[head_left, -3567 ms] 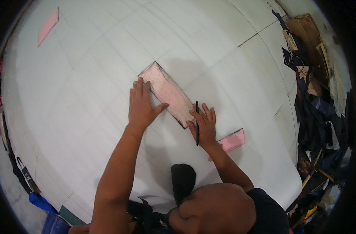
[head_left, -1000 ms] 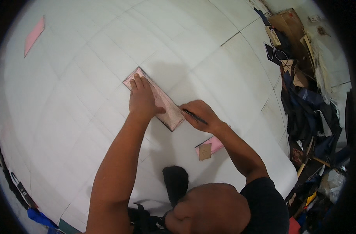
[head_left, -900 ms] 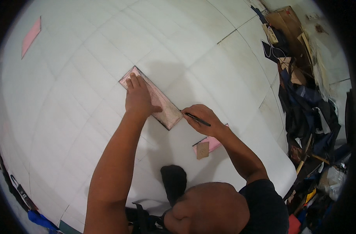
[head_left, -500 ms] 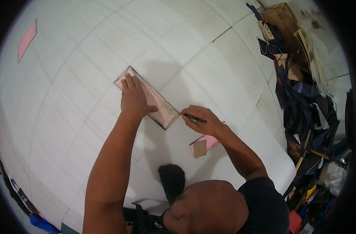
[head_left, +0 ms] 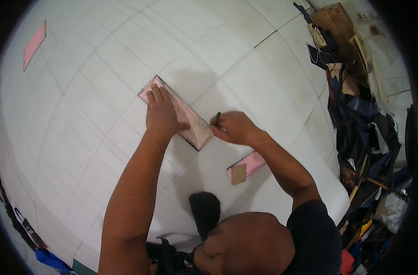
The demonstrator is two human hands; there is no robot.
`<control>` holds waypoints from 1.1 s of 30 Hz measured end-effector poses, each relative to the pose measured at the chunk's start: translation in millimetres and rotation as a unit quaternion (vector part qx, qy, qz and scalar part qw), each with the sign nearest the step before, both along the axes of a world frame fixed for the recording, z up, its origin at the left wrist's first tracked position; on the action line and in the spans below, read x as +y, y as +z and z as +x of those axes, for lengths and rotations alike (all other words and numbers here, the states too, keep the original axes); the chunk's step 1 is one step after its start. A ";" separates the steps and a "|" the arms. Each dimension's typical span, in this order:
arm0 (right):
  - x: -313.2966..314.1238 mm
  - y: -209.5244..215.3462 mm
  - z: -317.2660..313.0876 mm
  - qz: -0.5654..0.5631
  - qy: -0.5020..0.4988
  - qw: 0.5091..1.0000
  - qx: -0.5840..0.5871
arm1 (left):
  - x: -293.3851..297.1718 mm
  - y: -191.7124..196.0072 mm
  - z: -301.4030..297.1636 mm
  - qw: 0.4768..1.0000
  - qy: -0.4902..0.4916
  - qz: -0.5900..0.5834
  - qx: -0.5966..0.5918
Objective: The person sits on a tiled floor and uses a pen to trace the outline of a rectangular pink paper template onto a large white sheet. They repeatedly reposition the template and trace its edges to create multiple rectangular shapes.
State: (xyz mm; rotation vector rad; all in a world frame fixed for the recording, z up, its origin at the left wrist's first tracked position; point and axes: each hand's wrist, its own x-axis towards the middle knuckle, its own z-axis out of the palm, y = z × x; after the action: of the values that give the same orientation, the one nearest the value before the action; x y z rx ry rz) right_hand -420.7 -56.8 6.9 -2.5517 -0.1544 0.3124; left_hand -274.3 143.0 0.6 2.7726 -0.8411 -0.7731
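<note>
A long pink rectangular piece (head_left: 197, 130), dark along its edges and stained at its near end, lies slanted on a white sheet (head_left: 103, 151). My left hand (head_left: 162, 112) rests flat on it, fingers stretched toward its far end and thumb out to the side. Beside the near right corner of the piece, my right hand (head_left: 236, 127) is closed round a dark pen (head_left: 218, 118). The pen stands close to upright, and its tip is hidden by my fingers. Under my right forearm lies another pink piece (head_left: 254, 161), with a small brown square piece (head_left: 238, 174) overlapping its end.
At the far left lies one more pink strip (head_left: 34, 46). Faint straight lines cross the white surface. Along the right side runs a heap of dark cloth (head_left: 355, 123), cardboard (head_left: 335, 27) and plastic. A dark-covered foot (head_left: 204, 211) is near the lower middle.
My right hand has turned and shifted slightly up along the piece's corner, and the pen has swung from lying back to nearly upright. My left hand keeps its place on the piece.
</note>
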 end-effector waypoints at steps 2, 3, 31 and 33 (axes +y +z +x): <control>2.7 -4.6 23.7 0.004 0.006 1.000 0.005 | 1.2 -3.1 -0.3 1.000 -0.004 -0.011 -0.005; 7.4 -1.6 39.6 0.009 0.007 1.000 0.006 | 2.7 -3.2 0.1 1.000 -0.003 -0.013 -0.005; 75.6 -19.0 -81.4 0.234 -0.296 0.925 -0.028 | 3.3 0.3 -0.6 1.000 -0.011 0.000 -0.010; 81.0 -22.1 -79.9 0.234 -0.298 0.924 -0.055 | 3.3 -0.3 0.1 1.000 -0.014 0.005 -0.015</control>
State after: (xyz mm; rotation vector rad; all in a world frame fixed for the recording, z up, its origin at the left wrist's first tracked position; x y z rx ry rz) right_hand -500.5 24.2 -15.2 -2.0142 0.4511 -0.0999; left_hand -274.2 146.3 0.4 2.7924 -0.8868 -0.7444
